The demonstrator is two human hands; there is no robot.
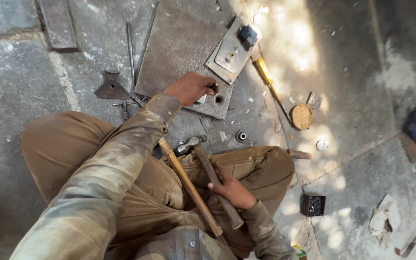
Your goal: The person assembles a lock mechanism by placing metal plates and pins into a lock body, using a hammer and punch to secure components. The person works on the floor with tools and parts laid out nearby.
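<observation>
While the right hand (231, 190) grips a hammer (213, 178) handle over the lap, the left hand (190, 88) pinches a small punch (214, 87) at the metal plate's (179, 53) near edge, beside a hole (218, 99). A glancing blow could strike the fingers, since the punch stands so short.

Seated on the stone floor (352, 159), the person's left hand (190, 88) pinches what may be a small punch (214, 86) on a grey metal plate (181, 53), while the right hand (232, 190) grips a hammer (210, 175) beside a second wooden handle (188, 185).
</observation>
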